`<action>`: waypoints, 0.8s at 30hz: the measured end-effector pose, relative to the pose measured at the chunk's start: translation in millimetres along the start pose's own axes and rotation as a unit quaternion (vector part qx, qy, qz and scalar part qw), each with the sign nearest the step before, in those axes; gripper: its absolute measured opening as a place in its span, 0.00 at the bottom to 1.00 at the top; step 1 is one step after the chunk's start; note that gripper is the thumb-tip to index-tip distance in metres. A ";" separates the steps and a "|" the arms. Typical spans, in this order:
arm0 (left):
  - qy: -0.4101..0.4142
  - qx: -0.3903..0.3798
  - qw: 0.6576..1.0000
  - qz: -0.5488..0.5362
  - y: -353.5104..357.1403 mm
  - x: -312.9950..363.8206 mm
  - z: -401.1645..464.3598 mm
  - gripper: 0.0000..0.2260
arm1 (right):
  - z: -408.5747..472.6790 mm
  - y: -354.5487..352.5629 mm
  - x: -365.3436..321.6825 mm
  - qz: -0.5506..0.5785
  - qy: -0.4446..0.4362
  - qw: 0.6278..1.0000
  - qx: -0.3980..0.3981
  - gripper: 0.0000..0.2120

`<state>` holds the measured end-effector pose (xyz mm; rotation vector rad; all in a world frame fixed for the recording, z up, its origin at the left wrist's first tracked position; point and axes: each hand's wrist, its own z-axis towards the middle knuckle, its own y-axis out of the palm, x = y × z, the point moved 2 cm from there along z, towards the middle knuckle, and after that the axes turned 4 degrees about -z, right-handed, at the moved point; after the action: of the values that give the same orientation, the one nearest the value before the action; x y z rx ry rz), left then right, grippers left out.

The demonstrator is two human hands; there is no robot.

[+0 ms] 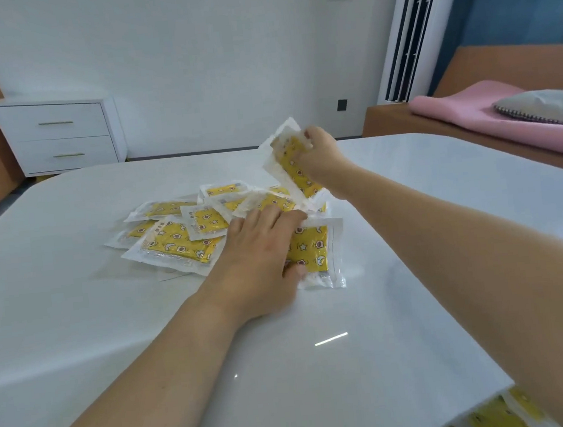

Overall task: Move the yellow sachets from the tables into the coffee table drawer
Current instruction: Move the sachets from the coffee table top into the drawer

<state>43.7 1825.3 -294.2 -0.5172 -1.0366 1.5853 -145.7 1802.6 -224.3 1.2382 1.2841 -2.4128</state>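
Yellow sachets [499, 416] show at five o'clock, just past the near edge of the glossy white table [288, 367], lower than its top; whether they lie in a drawer I cannot tell. My two bare forearms reach out over the table from six and four o'clock. My left hand [259, 250] lies toward the middle, fingers fairly straight and spread, pressing down on a sachet in a clear wrapper [314, 248] that lies flat at its right side, my thumb at its near edge. To eleven o'clock of that hand, a loose pile of yellow sachets [185, 229] overlaps on the tabletop. Farther out, at one o'clock, my right hand [319, 158] curls around a raised sachet [289, 164], holding it tilted above the far edge of the pile. Beyond the table, a white two-drawer cabinet [59, 135] stands against the wall at ten o'clock, and a pink mat [491, 117] with a grey cushion [544, 105] lies on an orange bench at two o'clock.
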 end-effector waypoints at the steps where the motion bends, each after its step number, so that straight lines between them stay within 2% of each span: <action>1: 0.006 0.008 1.000 0.004 -0.6 0.5 0.6 0.29 | -13.2 -9.9 -0.6 0.036 0.002 0.999 0.023 0.05; 3: 0.012 0.014 1.000 0.016 -2.3 0.9 1.1 0.26 | -46.0 -33.9 4.4 0.097 0.013 0.993 0.062 0.07; 5: 0.022 0.014 0.999 0.031 -6.0 3.7 1.1 0.23 | -89.9 -65.8 17.2 0.151 0.025 0.984 0.092 0.03; 9: 0.029 0.018 0.998 0.061 -16.3 18.7 -3.7 0.17 | -197.2 -138.2 68.3 0.197 0.111 0.964 0.139 0.04; 10: 0.033 0.014 0.997 0.064 -18.0 26.2 -5.0 0.16 | -225.4 -155.2 84.1 0.199 0.138 0.960 0.140 0.06; 11: 0.034 0.004 0.998 0.059 -20.0 35.6 -5.9 0.15 | -250.2 -169.0 97.2 0.189 0.172 0.957 0.139 0.14; 13: 0.028 -0.013 0.999 0.027 -23.6 62.9 -5.0 0.14 | -292.8 -191.8 121.2 0.164 0.237 0.946 0.147 0.33; 14: 0.005 -0.026 1.000 -0.012 -24.8 79.9 -3.1 0.14 | -308.7 -203.1 130.6 0.168 0.247 0.941 0.157 0.34; 17: -0.055 -0.093 0.980 -0.169 -21.2 145.9 9.9 0.12 | -341.8 -236.2 145.7 0.229 0.268 0.914 0.202 0.15; 20: -0.058 -0.142 0.948 -0.278 -4.0 214.6 20.7 0.11 | -358.3 -265.5 159.9 0.311 0.291 0.869 0.251 0.12; 24: -0.115 -0.204 0.912 -0.337 33.5 278.2 25.7 0.19 | -360.4 -305.0 176.3 0.384 0.323 0.811 0.302 0.10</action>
<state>-74.8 2077.5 -254.8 -0.2013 -1.5408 0.8235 -185.8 2303.2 -267.0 2.2944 -0.0927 -1.8263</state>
